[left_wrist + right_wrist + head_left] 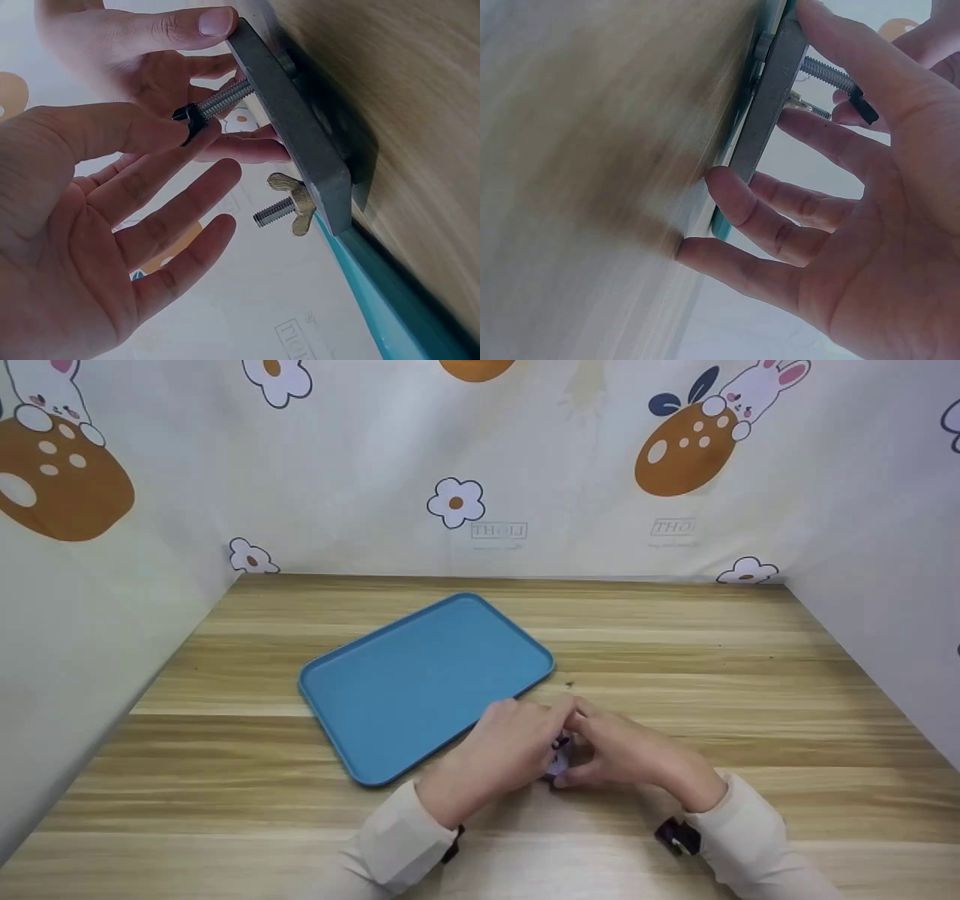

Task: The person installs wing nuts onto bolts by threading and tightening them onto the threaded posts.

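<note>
A thick grey metal plate (300, 142) with two threaded bolts stands over the wooden table near the tray. On one bolt (229, 97) sits a black wing nut (196, 120) at the free end. A brass wing nut (301, 205) sits on the other bolt, close against the plate. My left hand (502, 742) pinches the black wing nut between thumb and forefinger, its other fingers spread loosely. With thumb and fingers, my right hand (626, 746) grips the plate by its edges; two of its fingertips (694, 249) reach down to the table. From the head view, the hands mostly hide the plate.
A blue rectangular tray (420, 682) lies at an angle, left of and beyond the hands. A small dark speck (569, 684) is on the wooden table (712, 660) just past the fingers. Patterned cloth walls (555, 457) enclose the table's back and sides.
</note>
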Tool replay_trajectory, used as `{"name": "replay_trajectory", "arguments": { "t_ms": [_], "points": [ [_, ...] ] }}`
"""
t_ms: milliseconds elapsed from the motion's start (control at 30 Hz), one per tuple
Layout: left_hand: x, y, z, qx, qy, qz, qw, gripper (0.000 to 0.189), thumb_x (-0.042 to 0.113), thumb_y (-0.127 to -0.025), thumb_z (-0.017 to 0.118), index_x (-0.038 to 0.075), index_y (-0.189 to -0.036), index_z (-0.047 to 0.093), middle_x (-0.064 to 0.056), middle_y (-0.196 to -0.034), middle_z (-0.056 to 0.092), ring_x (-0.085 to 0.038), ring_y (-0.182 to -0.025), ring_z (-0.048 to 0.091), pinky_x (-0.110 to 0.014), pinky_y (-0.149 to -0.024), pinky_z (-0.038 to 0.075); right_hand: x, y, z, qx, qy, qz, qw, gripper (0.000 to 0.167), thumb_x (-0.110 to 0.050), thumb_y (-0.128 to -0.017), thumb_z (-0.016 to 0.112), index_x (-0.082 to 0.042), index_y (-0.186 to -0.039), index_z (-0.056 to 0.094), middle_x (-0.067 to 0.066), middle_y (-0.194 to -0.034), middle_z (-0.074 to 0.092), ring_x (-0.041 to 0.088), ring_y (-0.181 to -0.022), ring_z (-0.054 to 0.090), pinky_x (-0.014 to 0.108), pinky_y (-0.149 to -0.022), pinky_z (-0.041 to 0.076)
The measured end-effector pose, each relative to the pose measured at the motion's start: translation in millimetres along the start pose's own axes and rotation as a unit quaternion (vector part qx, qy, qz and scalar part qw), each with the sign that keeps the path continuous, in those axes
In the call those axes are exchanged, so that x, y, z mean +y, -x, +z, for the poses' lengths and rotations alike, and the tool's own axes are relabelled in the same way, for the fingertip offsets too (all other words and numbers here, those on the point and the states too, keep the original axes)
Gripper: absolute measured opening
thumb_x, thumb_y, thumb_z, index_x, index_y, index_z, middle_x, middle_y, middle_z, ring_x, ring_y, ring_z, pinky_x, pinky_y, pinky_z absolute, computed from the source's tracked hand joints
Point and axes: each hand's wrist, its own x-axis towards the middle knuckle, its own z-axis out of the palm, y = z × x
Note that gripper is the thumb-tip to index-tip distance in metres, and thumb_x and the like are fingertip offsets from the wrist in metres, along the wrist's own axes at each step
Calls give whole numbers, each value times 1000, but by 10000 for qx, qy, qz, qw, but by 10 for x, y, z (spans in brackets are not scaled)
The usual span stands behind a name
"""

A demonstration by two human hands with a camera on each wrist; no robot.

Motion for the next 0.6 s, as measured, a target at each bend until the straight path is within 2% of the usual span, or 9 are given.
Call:
{"name": "replay_trajectory", "arguments": {
  "t_ms": [233, 433, 600],
  "points": [
    [-5, 4, -3, 88, 73, 7, 9999, 25, 13, -83, 60, 16, -105, 50, 2, -74, 62, -18, -62, 57, -32, -53, 47, 1, 0, 4, 30, 42, -95, 9999, 60, -38, -75, 75, -11, -125, 55, 0, -124, 49, 16, -101, 56, 36, -88, 47],
    [-11, 1, -7, 88, 261, -64, 9996, 29, 21, -82, 63, 16, -107, 49, 2, -95, 62, -19, -84, 61, -34, -63, 50, 5, -10, 6, 50, 14, -133, 9999, 60, -36, -75, 75, -10, -125, 54, 3, -128, 48, 16, -99, 55, 35, -86, 47],
    [-10, 8, -12, -6, 119, -10, 9999, 31, 26, -82, 65, 17, -105, 47, 2, -76, 60, -17, -63, 55, -32, -53, 44, 8, -6, 4, 46, 3, -92, 9999, 56, -37, -75, 75, -13, -121, 56, -1, -122, 50, 15, -97, 55, 33, -85, 47]
  ]
}}
